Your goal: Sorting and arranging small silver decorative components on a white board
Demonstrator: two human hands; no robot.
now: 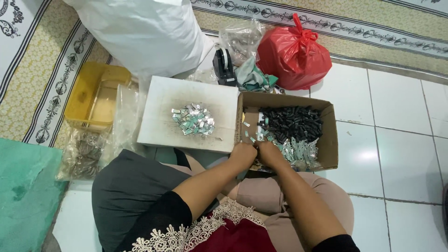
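Note:
My left hand (242, 153) and my right hand (267, 152) meet at the near left corner of an open cardboard box (330, 135). Both have their fingers curled together over something small that I cannot make out. The box holds a heap of small black parts (291, 122) at the back and a heap of pale green and silver pieces (298, 151) at the front right. To the left, a white board (158, 116) carries a pile of similar green and silver pieces (193, 119).
A red plastic bag (294, 53), a clear bag (240, 39), a black tool (224, 65) and a big white sack (144, 32) lie behind. A yellow tray (93, 93) and clear bags (86, 154) sit left. White floor tiles spread to the right.

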